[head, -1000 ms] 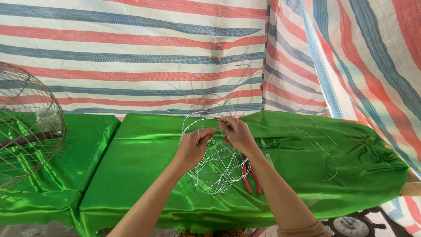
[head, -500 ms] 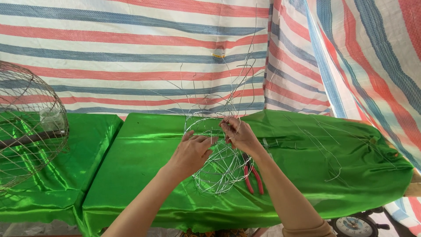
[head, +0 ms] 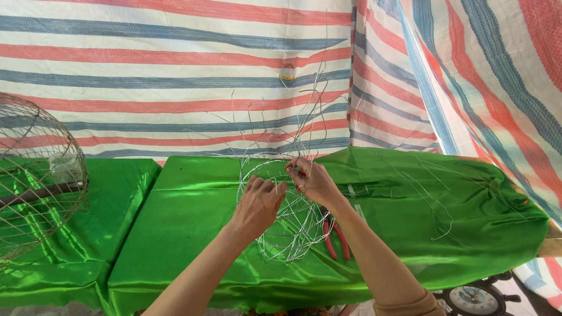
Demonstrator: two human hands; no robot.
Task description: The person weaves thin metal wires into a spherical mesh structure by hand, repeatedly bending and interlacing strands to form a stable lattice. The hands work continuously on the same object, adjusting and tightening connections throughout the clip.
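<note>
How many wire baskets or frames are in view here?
2. One small wire frame, unfinished, is held in both hands over the green cloth at centre. A larger domed wire basket sits at the left edge, partly cut off by the picture.

Counted: two hands (head: 257, 205), two wire frames (head: 287, 222), one pair of red-handled pliers (head: 335, 237), two green-draped tables (head: 193, 234), one clock (head: 475, 299).

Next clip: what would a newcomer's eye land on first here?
Probably the two hands, left hand and right hand, working a round wire frame mid-picture above the bright green cloth. Behind hangs a striped tarp; a larger wire basket sits at far left, red-handled pliers beside the frame.
</note>
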